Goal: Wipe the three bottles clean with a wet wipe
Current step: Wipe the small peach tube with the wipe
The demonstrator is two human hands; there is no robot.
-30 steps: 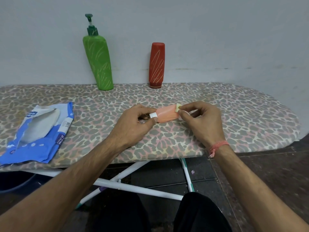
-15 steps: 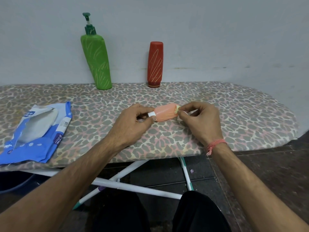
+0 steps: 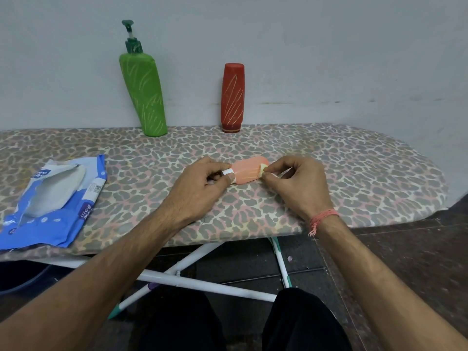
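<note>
Your left hand (image 3: 202,184) grips the small salmon-pink plastic bottle (image 3: 247,173) by its white cap; your right hand (image 3: 295,183) pinches a crumpled wet wipe (image 3: 263,168) against its other end.

Both forearms are bare, with no sleeves showing. A frayed pinkish-orange thread band (image 3: 323,217) circles the right wrist, a loose tassel of strands hanging from it. The legs wear black trousers (image 3: 182,323). Both hands are bare, without gloves.
</note>
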